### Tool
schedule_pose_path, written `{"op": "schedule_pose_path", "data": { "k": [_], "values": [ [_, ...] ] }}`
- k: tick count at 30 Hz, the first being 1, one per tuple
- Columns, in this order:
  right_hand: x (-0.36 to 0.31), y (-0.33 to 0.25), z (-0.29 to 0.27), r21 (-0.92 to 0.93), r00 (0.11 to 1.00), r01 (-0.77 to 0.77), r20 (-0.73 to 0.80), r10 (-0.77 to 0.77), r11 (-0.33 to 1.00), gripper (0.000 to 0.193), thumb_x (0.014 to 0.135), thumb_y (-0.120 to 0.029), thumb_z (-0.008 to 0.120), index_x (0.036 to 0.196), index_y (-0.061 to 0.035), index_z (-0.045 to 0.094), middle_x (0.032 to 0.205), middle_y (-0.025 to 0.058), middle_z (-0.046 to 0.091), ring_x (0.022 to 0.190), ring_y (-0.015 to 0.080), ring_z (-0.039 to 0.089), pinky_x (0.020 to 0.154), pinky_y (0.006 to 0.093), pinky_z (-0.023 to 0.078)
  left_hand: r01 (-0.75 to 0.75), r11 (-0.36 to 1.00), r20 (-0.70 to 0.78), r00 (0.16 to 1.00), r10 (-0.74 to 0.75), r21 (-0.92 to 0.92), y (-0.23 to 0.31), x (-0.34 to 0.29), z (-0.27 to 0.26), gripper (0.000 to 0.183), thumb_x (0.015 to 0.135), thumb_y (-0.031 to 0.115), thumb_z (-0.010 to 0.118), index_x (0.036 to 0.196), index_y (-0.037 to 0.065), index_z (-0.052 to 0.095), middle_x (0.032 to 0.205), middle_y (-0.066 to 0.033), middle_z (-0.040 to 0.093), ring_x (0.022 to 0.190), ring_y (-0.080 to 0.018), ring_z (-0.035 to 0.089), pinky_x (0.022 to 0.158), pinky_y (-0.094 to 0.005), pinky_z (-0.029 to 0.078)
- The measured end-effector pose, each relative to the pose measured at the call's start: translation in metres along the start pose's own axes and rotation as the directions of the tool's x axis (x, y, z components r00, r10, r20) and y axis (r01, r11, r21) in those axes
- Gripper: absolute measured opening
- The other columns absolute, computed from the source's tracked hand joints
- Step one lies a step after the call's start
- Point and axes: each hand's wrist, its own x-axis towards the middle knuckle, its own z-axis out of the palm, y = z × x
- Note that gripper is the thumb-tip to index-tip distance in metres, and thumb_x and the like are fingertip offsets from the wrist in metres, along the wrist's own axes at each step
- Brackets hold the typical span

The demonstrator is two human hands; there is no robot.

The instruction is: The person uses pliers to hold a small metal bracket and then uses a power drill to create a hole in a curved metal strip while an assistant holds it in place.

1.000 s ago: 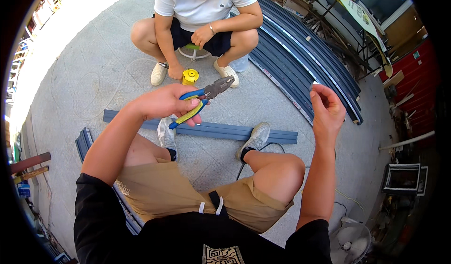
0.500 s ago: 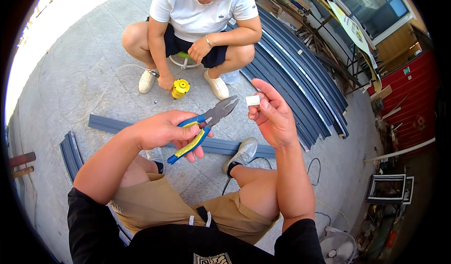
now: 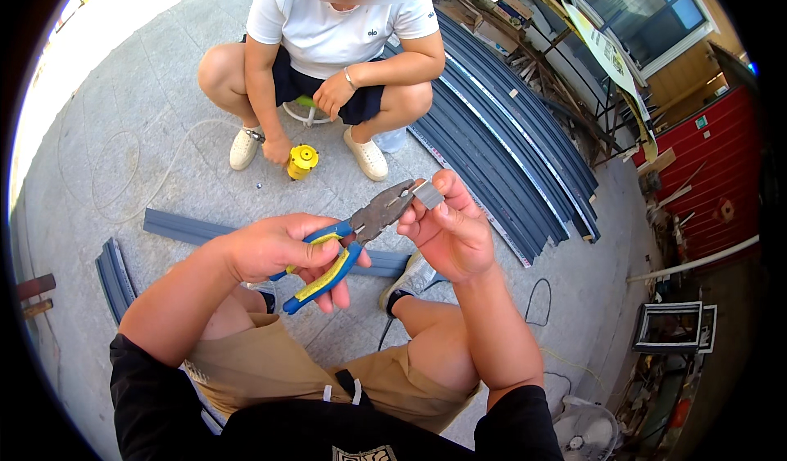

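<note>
My left hand [image 3: 291, 252] is closed round the blue-and-yellow handles of a pair of combination pliers [image 3: 384, 213]. The handles stand somewhat spread, and the dark jaws point up and to the right. Between thumb and fingers, my right hand [image 3: 455, 230] pinches a small grey metal piece [image 3: 428, 194], short and squarish. The tips of the pliers lie at the left edge of this piece; whether they grip it or only touch it I cannot tell.
Across from me a person in a white shirt [image 3: 344, 30] squats on a low stool, one hand at a yellow tool [image 3: 302, 162] with a hose. A long grey profile [image 3: 188, 225] lies before my feet. Many more profiles [image 3: 508, 133] are stacked at right. A fan [image 3: 586, 432] stands lower right.
The metal piece has turned in my right hand, from a pale face to a grey one. Pliers and piece have come together, where a gap was before.
</note>
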Motion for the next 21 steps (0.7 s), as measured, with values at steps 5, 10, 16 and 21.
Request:
{"op": "schedule_pose_path", "data": {
  "k": [5, 10, 16, 21],
  "values": [
    [0.0, 0.0, 0.003, 0.111, 1.0, 0.022, 0.0, -0.022, 0.994, 0.019, 0.11, -0.01, 0.056, 0.128, -0.012, 0.055, 0.123, 0.0122, 0.071, 0.113, 0.0313, 0.075, 0.098, 0.0449, 0.062, -0.029, 1.0, 0.051, 0.998, 0.029, -0.003, -0.002, -0.001, -0.003, 0.053, 0.111, 0.042, 0.06, 0.139, -0.002, 0.056, 0.104, -0.0291, 0.078, 0.092, -0.0353, 0.08, 0.083, -0.0429, 0.064],
    [0.002, 0.003, 0.002, 0.186, 1.0, 0.006, 0.013, -0.008, 0.983, 0.018, 0.109, -0.01, 0.054, 0.127, -0.0113, 0.056, 0.124, 0.0146, 0.07, 0.112, 0.0337, 0.075, 0.099, 0.0459, 0.062, -0.019, 0.998, 0.085, 0.996, 0.024, -0.058, -0.005, -0.003, -0.002, 0.056, 0.11, 0.044, 0.061, 0.138, -0.003, 0.056, 0.102, -0.0301, 0.077, 0.091, -0.0367, 0.08, 0.08, -0.0441, 0.066],
    [0.005, 0.009, 0.006, 0.197, 0.994, 0.011, 0.107, -0.033, 0.98, 0.017, 0.108, -0.011, 0.057, 0.125, -0.0112, 0.057, 0.13, 0.0165, 0.066, 0.11, 0.0332, 0.075, 0.097, 0.047, 0.062, -0.017, 0.996, 0.143, 0.989, 0.03, -0.087, -0.005, -0.006, 0.0, 0.057, 0.11, 0.045, 0.061, 0.137, -0.004, 0.055, 0.101, -0.0313, 0.077, 0.089, -0.0383, 0.081, 0.077, -0.0449, 0.067],
    [0.006, 0.014, 0.008, 0.185, 0.991, -0.022, 0.136, -0.003, 0.982, 0.016, 0.108, -0.012, 0.058, 0.124, -0.0117, 0.057, 0.133, 0.0166, 0.063, 0.111, 0.0339, 0.073, 0.097, 0.0479, 0.061, -0.004, 0.996, 0.19, 0.982, 0.022, -0.094, -0.006, -0.006, -0.001, 0.057, 0.109, 0.045, 0.062, 0.137, -0.005, 0.055, 0.102, -0.032, 0.077, 0.089, -0.0393, 0.081, 0.077, -0.0458, 0.067]
  ]
}}
